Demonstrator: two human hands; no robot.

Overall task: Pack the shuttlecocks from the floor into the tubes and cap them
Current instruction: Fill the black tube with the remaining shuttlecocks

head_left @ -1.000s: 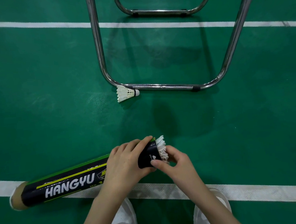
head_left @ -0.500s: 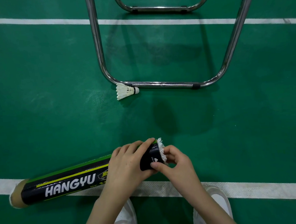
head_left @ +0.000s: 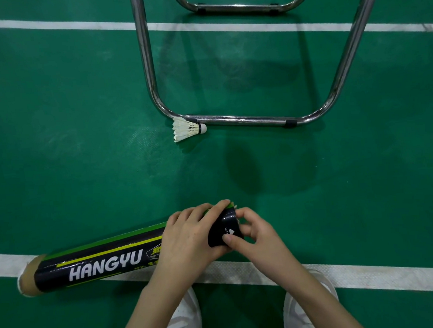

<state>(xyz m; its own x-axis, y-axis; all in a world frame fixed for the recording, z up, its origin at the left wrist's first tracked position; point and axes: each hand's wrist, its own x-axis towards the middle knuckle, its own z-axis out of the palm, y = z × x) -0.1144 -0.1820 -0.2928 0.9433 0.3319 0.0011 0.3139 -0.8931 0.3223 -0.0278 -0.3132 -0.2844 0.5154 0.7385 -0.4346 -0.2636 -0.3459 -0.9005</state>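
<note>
The tube (head_left: 99, 264) lies nearly level, its long axis running left to right and tipped slightly up toward its open end. The left hand (head_left: 190, 240) is curled round the tube just short of that end; the right hand (head_left: 256, 238) curls at the mouth, fingertips on the rim, whether pinching a shuttlecock there I cannot tell. 1 loose shuttlecock (head_left: 187, 129) rests on the green floor (head_left: 66, 123) well beyond the tube's mouth, touching the chair frame (head_left: 243, 120), cork pointing right. The right hand looks the freer to reach it.
</note>
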